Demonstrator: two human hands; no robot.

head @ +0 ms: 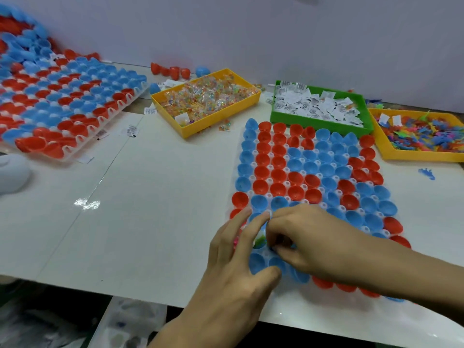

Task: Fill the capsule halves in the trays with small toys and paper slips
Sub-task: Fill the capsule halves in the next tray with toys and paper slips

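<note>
While both hands work the near tray [311, 156], filling is under way.
Right hand [308, 242]: fingers curled, pinching something small over a blue half; item unclear.
Left hand [233, 270]: fingers spread, resting on tray.
Next: fetch slips [319, 106], toys [426, 134].

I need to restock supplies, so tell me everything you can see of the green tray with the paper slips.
The green rectangular plastic tray sits flat on the white table, behind the capsule tray, between two yellow trays. It has low straight walls and is heaped with small white printed paper slips, crumpled and overlapping, some spilling over its left edge. Neither hand touches it.
</note>
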